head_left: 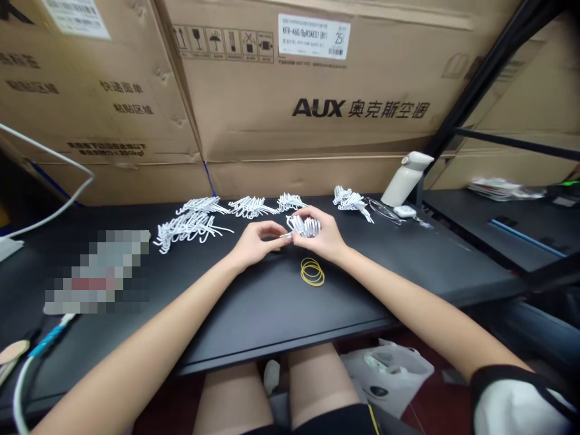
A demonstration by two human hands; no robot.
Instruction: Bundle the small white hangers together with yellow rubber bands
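Cardboard boxes [317,139] stand behind the black table [254,308], with a white bottle [405,181] at the table's back right and piles of white hooks [188,231] along its rear. Above the table's middle, the right hand [325,234] wraps a small white bundle [305,226] while the left hand [255,243] pinches its left end; yellow rubber bands [312,275] lie nearer the table's front edge.

A black desk [258,308] stood before large printed cardboard cartons [254,127], which formed the backdrop behind it. A black metal frame [492,66] rose at the desk's right rear; a dark shelf [480,220] lay beyond. Dark red floor [432,399] was visible below the desk. Light fell softly across the desk.
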